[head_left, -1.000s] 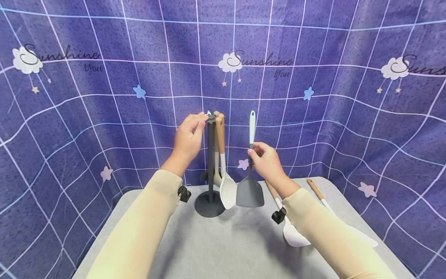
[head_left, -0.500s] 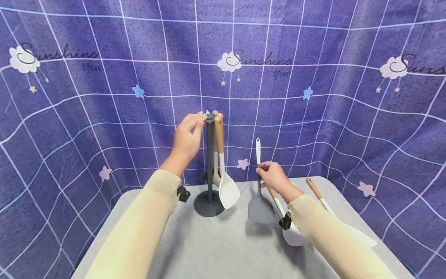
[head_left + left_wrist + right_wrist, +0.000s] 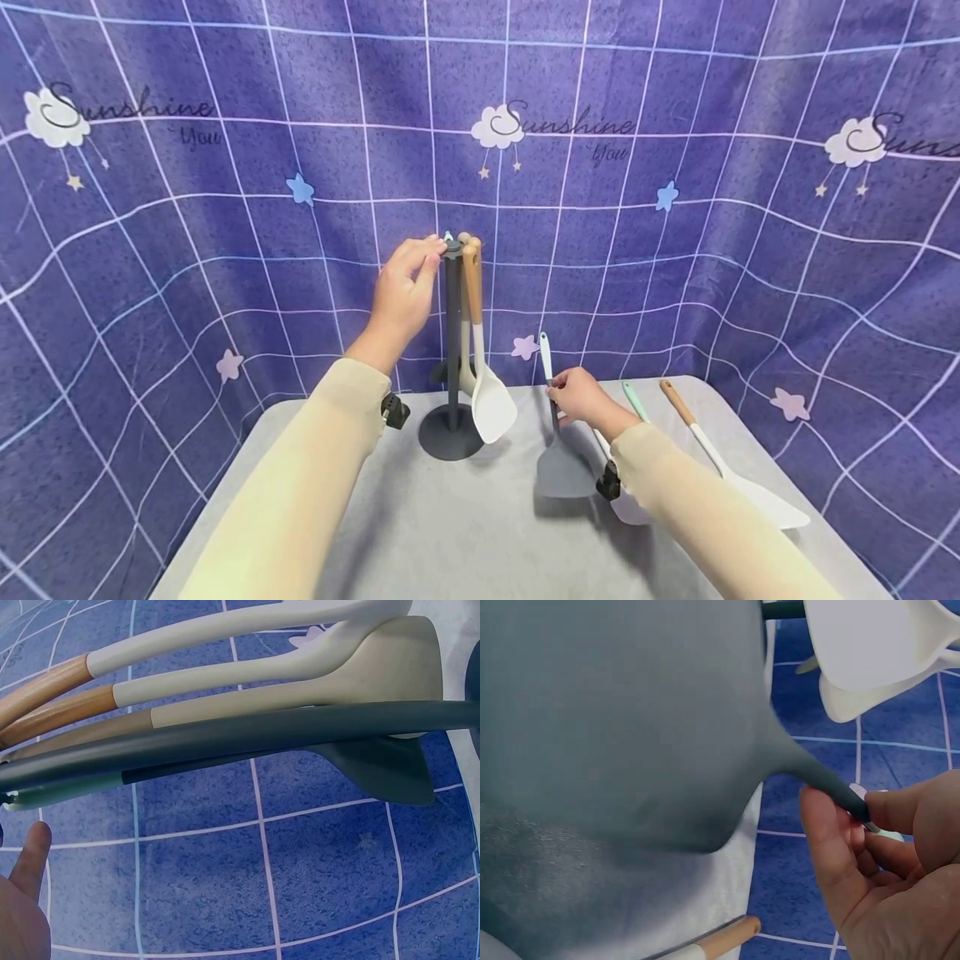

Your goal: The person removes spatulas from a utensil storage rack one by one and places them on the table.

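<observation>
My right hand [image 3: 581, 394] pinches the dark shaft of a grey turner [image 3: 564, 468] with a white-looking handle. Its broad blade is low over the tabletop, a shadow just beneath the front edge. In the right wrist view the thumb and fingers close on the shaft below the blade [image 3: 622, 720]. My left hand [image 3: 405, 279] has its fingertips on the top of a black utensil stand [image 3: 452, 333]; the thumb [image 3: 34, 855] is straight and apart from the pole. From the stand hang a white turner [image 3: 495, 408] with a wooden handle, a beige turner [image 3: 397, 667] and a dark utensil [image 3: 390, 769].
At the right of the grey table [image 3: 450, 533] lie a white utensil [image 3: 632, 510], partly under my right forearm, and a white turner [image 3: 761, 500] with a wooden handle. A mint-green handle [image 3: 636, 400] shows between them. A purple gridded curtain [image 3: 375, 125] surrounds the table.
My right hand has lowered the grey turner from beside the stand, slightly to the right and down to the tabletop, tilting it flatter. The left hand stays at the stand's top.
</observation>
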Demonstrator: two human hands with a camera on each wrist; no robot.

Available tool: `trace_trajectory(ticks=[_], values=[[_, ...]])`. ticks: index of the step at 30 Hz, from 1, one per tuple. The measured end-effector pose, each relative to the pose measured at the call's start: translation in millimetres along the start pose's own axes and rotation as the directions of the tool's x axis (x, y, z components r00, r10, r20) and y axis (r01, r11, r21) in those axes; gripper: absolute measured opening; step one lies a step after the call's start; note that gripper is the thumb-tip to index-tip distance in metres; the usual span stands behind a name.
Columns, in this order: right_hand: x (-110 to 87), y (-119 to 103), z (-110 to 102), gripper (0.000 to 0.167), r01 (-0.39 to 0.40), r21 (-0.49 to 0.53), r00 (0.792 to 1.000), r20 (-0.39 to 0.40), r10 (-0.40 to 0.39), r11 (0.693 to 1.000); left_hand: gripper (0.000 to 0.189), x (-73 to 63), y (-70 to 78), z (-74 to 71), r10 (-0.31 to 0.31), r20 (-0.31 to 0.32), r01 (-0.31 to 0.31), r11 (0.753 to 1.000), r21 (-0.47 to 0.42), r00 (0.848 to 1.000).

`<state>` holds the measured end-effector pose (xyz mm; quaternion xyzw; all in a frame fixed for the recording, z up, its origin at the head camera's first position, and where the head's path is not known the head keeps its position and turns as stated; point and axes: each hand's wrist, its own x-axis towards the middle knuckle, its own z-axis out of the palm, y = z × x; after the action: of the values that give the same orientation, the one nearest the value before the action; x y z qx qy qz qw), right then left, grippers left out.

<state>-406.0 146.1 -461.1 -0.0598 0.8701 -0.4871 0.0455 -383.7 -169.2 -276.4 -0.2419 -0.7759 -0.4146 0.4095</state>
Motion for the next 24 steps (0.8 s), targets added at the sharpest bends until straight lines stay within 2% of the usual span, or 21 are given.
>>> trace_trajectory(ticks=[5,9,14,18,20,24], values=[[0.4,7,8,0.031,-0.005,-0.066,0.999,0.041,0.008,0.998,0.029,0.2,0.8,-0.4,-0.009,0.002,0.009,1.000,-0.006,1.000],[0.4,15,13,0.022,0.001,-0.137,0.998,0.055,0.007,0.991,0.028,0.1,2.1,-1.5,-0.014,0.006,0.014,1.000,-0.003,1.000],[4.2,19,21,0.020,0.016,-0.299,0.999,0.042,-0.003,0.954,0.028,0.3,2.6,-2.4,-0.005,-0.005,0.005,1.000,-0.011,1.000],[5.9,19,26,0.013,-0.009,-0.350,0.997,0.068,0.035,0.937,0.028,0.1,3.7,-3.1,-0.004,-0.008,0.004,1.000,-0.018,1.000],[7.1,19,29,0.016,-0.047,-0.336,0.993,0.087,0.081,0.941,0.028,0.2,3.5,-2.9,-0.006,-0.001,0.006,1.000,-0.013,1.000],[6.2,21,34,0.031,-0.068,-0.370,0.989,0.099,0.112,0.926,0.029,-0.4,2.2,-2.0,-0.010,0.004,0.010,1.000,-0.009,1.000]])
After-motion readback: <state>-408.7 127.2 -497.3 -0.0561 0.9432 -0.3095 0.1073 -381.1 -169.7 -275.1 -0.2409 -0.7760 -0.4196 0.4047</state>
